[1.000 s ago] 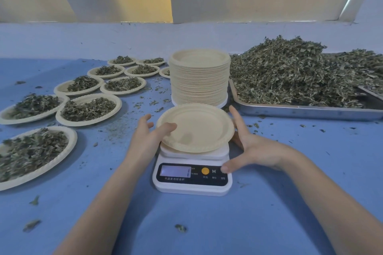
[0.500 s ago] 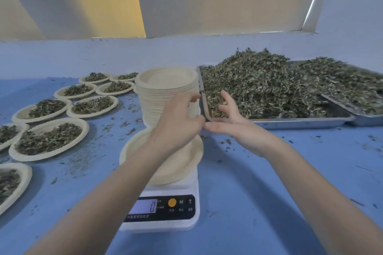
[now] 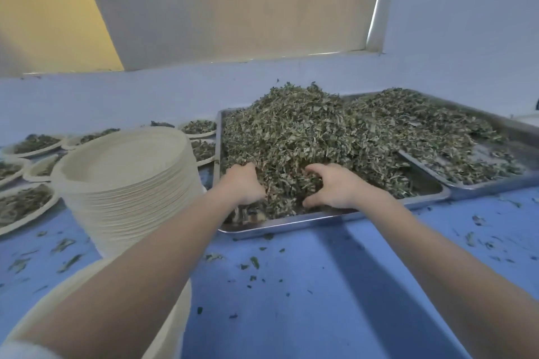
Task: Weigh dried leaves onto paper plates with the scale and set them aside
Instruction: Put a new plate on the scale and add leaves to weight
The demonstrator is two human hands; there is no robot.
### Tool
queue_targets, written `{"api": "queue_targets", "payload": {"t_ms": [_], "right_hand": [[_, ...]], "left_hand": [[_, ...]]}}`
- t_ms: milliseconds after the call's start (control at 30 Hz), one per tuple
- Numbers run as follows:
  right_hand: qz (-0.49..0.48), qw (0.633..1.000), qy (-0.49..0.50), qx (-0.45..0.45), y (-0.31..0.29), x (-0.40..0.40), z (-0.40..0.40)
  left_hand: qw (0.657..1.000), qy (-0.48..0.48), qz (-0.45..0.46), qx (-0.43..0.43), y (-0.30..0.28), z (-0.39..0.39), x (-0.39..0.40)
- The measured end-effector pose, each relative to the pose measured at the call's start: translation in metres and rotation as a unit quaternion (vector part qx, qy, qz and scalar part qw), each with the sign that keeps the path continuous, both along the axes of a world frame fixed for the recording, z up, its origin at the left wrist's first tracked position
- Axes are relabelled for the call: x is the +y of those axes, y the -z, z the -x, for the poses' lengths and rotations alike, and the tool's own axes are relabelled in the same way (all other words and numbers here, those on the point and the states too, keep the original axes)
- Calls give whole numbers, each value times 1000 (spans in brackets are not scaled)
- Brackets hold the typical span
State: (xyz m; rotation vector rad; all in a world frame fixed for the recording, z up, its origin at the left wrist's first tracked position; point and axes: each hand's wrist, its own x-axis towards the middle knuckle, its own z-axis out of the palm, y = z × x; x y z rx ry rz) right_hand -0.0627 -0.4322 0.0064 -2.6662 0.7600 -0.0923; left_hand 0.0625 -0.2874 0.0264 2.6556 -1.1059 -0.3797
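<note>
A heap of dried green leaves fills a steel tray at centre. My left hand and my right hand are both dug into the near side of the heap, fingers curled around a clump of leaves between them. An empty paper plate sits at the bottom left, mostly hidden under my left forearm; the scale below it is out of sight. A tall stack of empty paper plates stands left of the tray.
A second steel tray of leaves overlaps the first at the right. Several filled paper plates lie along the left and behind the stack. Loose leaf bits are scattered on the blue table. A wall runs behind.
Both hands left the plate on the scale, reached forward to the tray and sank into the leaf heap. The view has swung right and closer to the tray.
</note>
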Motion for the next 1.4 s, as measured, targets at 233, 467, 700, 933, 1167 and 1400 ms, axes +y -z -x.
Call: {"api": "queue_targets", "payload": {"t_ms": [233, 467, 700, 933, 1167, 1400], "right_hand": [[14, 996, -39, 84, 8, -8, -45], [145, 960, -123, -207, -39, -17, -49], [171, 962, -213, -2, -13, -2, -55], [48, 973, -220, 44, -39, -11, -13], [48, 988, -139, 40, 3, 17, -26], [-124, 976, -120, -133, -13, 7, -24]], "left_hand": [[988, -37, 44, 144, 8, -8, -31], [967, -58, 177, -176, -24, -21, -36], [996, 40, 39, -67, -11, -18, -37], [998, -31, 20, -45, -10, -14, -3], [987, -25, -56, 147, -7, 6, -10], [994, -68, -46, 68, -20, 11, -1]]}}
